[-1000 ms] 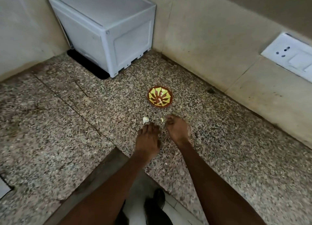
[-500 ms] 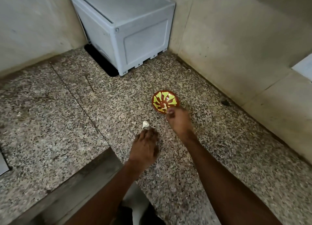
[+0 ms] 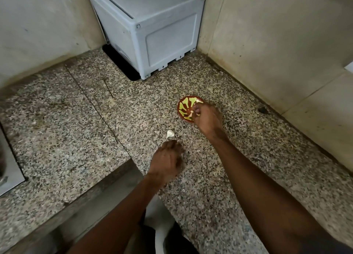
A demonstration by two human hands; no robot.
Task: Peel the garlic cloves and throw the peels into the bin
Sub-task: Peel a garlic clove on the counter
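Reaching up-frame, the right hand (image 3: pixel 207 119) now curls its fingers over the small red-and-yellow patterned bowl (image 3: pixel 186 106), likely dropping a peeled clove; its contents are hidden. The left hand (image 3: pixel 167 161) rests loosely curled on the speckled granite desk (image 3: pixel 76 129), just below a white garlic piece (image 3: pixel 170 134); whether it holds peel cannot be told.

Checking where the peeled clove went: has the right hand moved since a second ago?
Yes. The right hand has moved away from the garlic clove to the small painted bowl, its fingers now over the bowl's rim.

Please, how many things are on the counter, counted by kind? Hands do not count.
Garlic clove: 1
Small painted bowl: 1
Grey box: 1
Total: 3
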